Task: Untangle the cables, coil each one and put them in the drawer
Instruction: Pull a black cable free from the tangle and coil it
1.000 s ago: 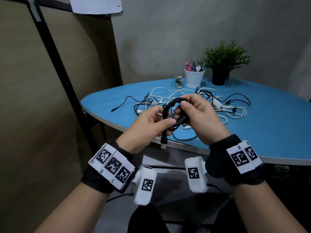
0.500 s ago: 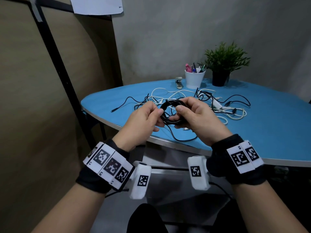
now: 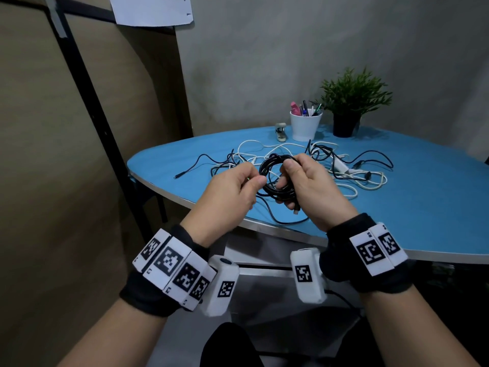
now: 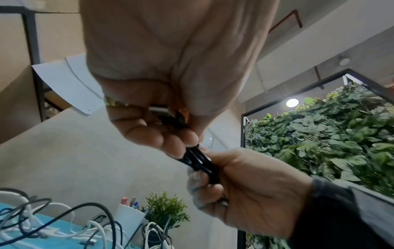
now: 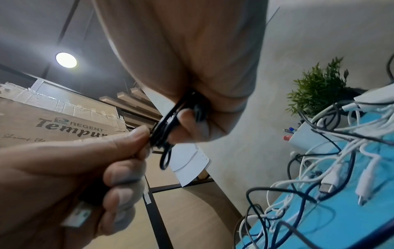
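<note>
I hold a black cable coil (image 3: 275, 178) in both hands just above the near edge of the blue table (image 3: 423, 207). My left hand (image 3: 254, 181) pinches the coil's left side. In the left wrist view a USB plug (image 4: 158, 109) lies tucked inside its curled fingers, above the black strands (image 4: 198, 161). My right hand (image 3: 285, 176) grips the coil's right side, its fingers curled through the loops (image 5: 170, 124). A small plug end (image 3: 296, 211) hangs below it. Behind the hands a tangle of black and white cables (image 3: 344, 168) lies on the table. No drawer shows clearly.
A white cup of pens (image 3: 305, 125), a potted plant (image 3: 349, 107) and a small stapler (image 3: 280, 131) stand at the table's far side. A black metal frame (image 3: 87, 83) and a brown panel are on the left. The table's right part is bare.
Both hands have lifted a little and drawn together on the coil. The USB plug that hung below my left thumb is now inside the left hand. A loose end now dangles under the right hand.
</note>
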A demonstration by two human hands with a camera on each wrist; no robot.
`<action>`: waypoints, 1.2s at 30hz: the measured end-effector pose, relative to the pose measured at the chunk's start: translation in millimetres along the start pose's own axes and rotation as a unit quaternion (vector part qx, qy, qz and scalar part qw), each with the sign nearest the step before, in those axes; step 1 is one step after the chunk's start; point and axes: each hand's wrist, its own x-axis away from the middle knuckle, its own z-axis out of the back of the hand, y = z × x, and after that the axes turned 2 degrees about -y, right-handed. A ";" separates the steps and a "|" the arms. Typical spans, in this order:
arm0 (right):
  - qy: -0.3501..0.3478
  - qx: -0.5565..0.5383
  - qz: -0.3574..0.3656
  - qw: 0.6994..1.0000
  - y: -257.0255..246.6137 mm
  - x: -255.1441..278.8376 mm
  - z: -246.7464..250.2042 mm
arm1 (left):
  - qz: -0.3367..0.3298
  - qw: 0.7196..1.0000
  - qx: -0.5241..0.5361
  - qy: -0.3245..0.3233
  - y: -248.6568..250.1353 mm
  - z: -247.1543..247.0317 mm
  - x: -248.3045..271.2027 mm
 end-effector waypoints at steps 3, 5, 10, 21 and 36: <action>0.039 -0.027 -0.005 0.999 1.3 -2.4 -6.1 | -0.020 0.999 -0.044 0.006 7.3 -11.3 6.6; 0.054 -0.055 -0.014 0.997 -0.4 -2.8 -7.9 | -0.043 0.996 -0.083 0.014 12.0 -17.9 11.4; 0.072 -0.085 -0.018 0.994 -5.9 -3.1 -3.3 | -0.036 0.997 -0.056 -0.036 16.7 -22.8 14.7; 0.017 -0.097 0.043 0.994 -18.3 -0.7 4.7 | -0.058 0.978 -0.200 -0.003 -3.9 10.4 -1.4; -0.023 -0.191 -0.018 0.981 -12.0 -2.1 4.1 | 0.100 0.944 0.316 0.008 12.2 -3.9 2.6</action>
